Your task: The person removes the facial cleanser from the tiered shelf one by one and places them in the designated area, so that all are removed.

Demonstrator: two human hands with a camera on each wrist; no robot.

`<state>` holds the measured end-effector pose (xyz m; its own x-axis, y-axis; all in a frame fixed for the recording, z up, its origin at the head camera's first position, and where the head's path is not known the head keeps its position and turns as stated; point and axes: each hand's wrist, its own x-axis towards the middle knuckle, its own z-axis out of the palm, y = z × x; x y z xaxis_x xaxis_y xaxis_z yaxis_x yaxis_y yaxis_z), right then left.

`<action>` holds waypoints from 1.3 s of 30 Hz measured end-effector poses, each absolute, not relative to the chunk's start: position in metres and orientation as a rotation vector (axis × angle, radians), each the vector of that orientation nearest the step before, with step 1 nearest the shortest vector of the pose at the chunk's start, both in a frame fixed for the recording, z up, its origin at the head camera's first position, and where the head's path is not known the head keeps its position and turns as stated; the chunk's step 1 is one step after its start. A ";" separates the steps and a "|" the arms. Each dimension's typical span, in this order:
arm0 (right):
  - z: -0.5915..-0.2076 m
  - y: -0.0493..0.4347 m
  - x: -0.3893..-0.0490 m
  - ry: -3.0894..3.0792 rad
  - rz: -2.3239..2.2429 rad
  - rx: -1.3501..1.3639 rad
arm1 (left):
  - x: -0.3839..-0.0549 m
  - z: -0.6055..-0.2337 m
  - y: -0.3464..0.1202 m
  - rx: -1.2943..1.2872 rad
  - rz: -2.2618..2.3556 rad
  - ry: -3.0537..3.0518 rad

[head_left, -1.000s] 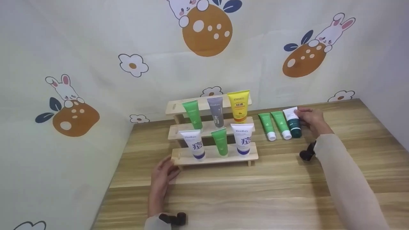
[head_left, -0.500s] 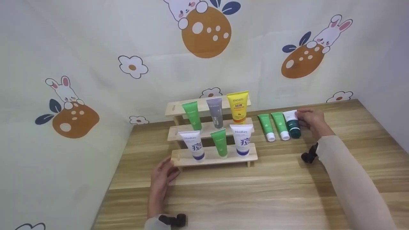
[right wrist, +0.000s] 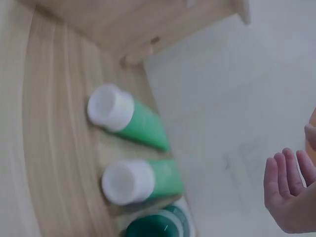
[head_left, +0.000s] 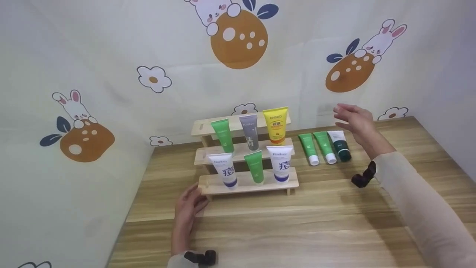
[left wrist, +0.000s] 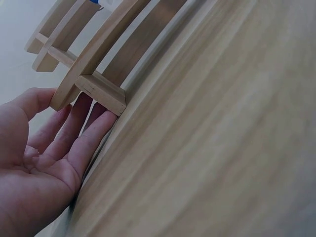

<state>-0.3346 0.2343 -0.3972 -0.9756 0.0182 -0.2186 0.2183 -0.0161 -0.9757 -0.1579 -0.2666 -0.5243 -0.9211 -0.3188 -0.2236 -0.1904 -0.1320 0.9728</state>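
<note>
A three-tier wooden display rack [head_left: 249, 188] stands on the table with several squeeze tubes standing on its lower and middle tiers. My left hand [head_left: 187, 208] holds the left end of its lowest board; in the left wrist view the thumb is at the board's edge and the fingers [left wrist: 91, 140] reach under it beside the leg. My right hand [head_left: 357, 121] is raised, holding nothing, above and behind a white-and-dark-green tube [head_left: 339, 146]. That tube lies beside two green tubes with white caps, the left one [head_left: 309, 149] and the middle one [head_left: 325, 147].
On the rack's middle tier stand a green tube [head_left: 222, 136], a grey tube [head_left: 250, 132] and a yellow tube [head_left: 276, 125]. The lower tier has two white tubes with a green tube [head_left: 255, 166] between them. A patterned cloth [head_left: 186, 44] hangs behind the table.
My right hand has let go of the white-and-dark-green tube and lifted up and back from it. That tube lies slightly straighter beside the green ones. My left hand has stayed on the rack.
</note>
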 end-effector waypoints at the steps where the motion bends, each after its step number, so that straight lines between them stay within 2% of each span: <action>1: -0.393 0.231 -0.332 2.078 -2.160 0.227 | -0.158 -0.524 -0.267 0.594 -2.222 -2.006; 10: -0.368 0.200 -0.313 2.069 -2.267 -0.017 | -0.158 -0.525 -0.267 0.588 -2.249 -1.977; 28: -0.350 0.150 -0.290 2.291 -2.024 -0.416 | -0.156 -0.523 -0.266 0.545 -2.222 -2.007; 39: -0.352 0.132 -0.286 2.253 -1.908 -0.407 | -0.157 -0.523 -0.265 0.569 -2.248 -1.989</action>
<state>-0.2864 0.1322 -0.3515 -0.9499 -0.3081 0.0522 -0.1022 0.1483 -0.9837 -0.1567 -0.2650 -0.5230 -0.9269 -0.3057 -0.2176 -0.1788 -0.1502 0.9724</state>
